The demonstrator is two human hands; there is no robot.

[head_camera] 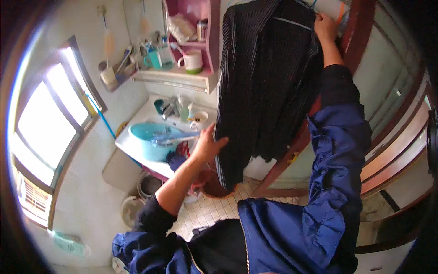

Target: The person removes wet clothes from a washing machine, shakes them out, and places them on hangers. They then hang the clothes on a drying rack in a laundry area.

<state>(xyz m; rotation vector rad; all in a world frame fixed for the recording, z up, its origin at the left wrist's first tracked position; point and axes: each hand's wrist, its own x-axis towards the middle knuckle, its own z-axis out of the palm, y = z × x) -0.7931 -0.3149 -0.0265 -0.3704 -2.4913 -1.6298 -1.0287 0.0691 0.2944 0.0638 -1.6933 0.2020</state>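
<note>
A black ribbed garment (270, 78) hangs in front of me, with a pale thin bar, perhaps part of a hanger, showing near its top. My right hand (325, 27) is closed at the garment's upper right edge, beside the door frame. Lower down, my left hand (207, 147) is at the garment's left edge, its thumb lying over the cloth. Whether those fingers grip the fabric is hidden. Just left of that hand, blue plastic hangers (171, 138) stick out of a light blue basin (140, 132).
The basin stands on a white washbasin counter (125, 144) with a tap (169, 108) and a white mug (199, 120). Above are a shelf (212, 80) and a pink cabinet (214, 34). A reddish-brown bucket (217, 191) sits on the tiled floor. At right is a brown-framed glass door (359, 30).
</note>
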